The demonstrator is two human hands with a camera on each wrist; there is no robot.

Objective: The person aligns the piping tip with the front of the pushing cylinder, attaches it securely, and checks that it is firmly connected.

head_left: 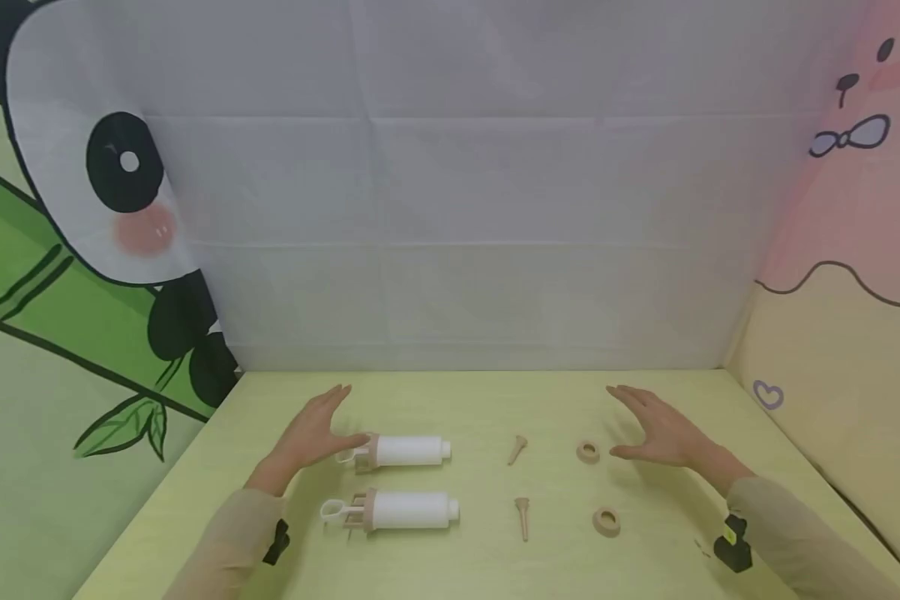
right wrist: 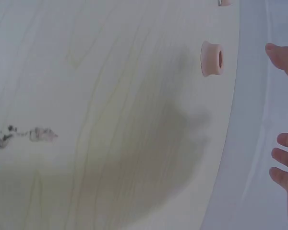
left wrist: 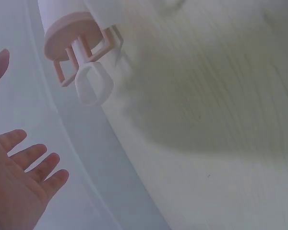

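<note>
My left hand [head_left: 317, 435] hovers at the left with fingers spread and holds nothing; in the head view its thumb overlaps the beige end of the far white syringe-like tube [head_left: 411, 451]. Nearer me lies a second such tube [head_left: 414, 510], with a beige collar and a white pull ring [head_left: 333, 511]. On the other side, my right hand [head_left: 663, 433] is also spread and empty, its thumb pointing toward the far beige ring [head_left: 588, 452]. A matching ring [head_left: 607, 522] lies closer to me. Two small beige nozzle-like pieces, one far [head_left: 517, 450] and one near [head_left: 522, 518], lie between tubes and rings.
All the parts lie on a pale yellow wood-grain table [head_left: 487, 400]. A white cloth [head_left: 480, 183] hangs behind it, with a painted panda panel [head_left: 67, 292] at the left and a pink-and-cream panel [head_left: 840, 333] at the right. Dark marks [right wrist: 26, 135] spot the tabletop near my right forearm.
</note>
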